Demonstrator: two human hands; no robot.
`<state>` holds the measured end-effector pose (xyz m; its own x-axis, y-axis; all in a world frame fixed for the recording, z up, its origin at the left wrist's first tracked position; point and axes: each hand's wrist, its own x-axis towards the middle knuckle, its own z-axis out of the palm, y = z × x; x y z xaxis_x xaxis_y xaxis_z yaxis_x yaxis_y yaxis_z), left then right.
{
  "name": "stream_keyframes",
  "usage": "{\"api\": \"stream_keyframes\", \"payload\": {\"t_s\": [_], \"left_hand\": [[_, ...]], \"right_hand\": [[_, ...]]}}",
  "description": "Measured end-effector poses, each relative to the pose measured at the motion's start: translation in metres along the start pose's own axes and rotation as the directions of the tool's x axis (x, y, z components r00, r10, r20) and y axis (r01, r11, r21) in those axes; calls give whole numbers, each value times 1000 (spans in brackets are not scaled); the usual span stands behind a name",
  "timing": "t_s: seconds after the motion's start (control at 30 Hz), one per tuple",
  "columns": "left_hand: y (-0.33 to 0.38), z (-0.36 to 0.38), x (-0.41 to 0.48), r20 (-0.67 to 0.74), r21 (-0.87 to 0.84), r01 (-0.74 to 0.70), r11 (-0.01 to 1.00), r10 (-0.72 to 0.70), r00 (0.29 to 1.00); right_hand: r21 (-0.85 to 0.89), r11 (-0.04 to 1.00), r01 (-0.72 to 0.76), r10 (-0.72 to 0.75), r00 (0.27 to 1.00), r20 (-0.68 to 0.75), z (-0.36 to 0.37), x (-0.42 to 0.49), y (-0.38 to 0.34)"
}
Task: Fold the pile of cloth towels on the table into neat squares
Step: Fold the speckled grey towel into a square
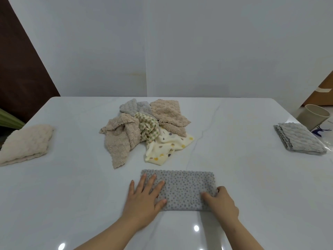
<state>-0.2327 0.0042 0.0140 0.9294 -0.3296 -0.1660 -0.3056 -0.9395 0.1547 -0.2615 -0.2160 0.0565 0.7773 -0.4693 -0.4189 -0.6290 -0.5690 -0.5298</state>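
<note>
Table (72,186): white and glossy, with every cloth lying on it.
Far left: a folded cream towel (25,144) lies near the table's left edge, well apart from the rest.
Middle, far side: the pile of towels (146,130) lies loose and unfolded. It holds two beige towels, a grey one at the back, a twisted green checked cloth (148,128) and a pale yellow towel with coloured dots (167,147) at the front right.
Left hand (144,197): flat, fingers spread and straight, pressing down on the left end of the grey dotted towel.
Grey dotted towel (182,188): lies in front of the pile and apart from it, close to the person, folded into a long rectangle set crosswise.
Right hand (221,201): fingers curled, gripping the right end of the grey dotted towel.
Far right: a folded grey towel (299,138) lies near the table's right edge, tilted at an angle.
Beyond it: a beige cup (313,116) stands just behind the folded grey towel.
</note>
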Motion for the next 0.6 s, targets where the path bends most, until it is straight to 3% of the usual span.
{"api": "stream_keyframes", "payload": {"t_s": [0.07, 0.17, 0.33, 0.6], "left_hand": [[3, -3, 0, 75, -14, -5, 1000, 6, 997], [17, -16, 1, 84, -7, 66, 998, -65, 994], [47, -24, 10, 116, -181, 27, 983, -6, 993], [57, -14, 10, 229, -90, 92, 992, -69, 971]], "right_hand": [[-49, 999, 2, -1, 1000, 21, -1, 0, 3], [48, 999, 10, -11, 1000, 27, -2, 1, 7], [133, 990, 40, -39, 999, -11, -3, -1, 11], [91, 995, 49, -50, 999, 15, -5, -5, 10]]}}
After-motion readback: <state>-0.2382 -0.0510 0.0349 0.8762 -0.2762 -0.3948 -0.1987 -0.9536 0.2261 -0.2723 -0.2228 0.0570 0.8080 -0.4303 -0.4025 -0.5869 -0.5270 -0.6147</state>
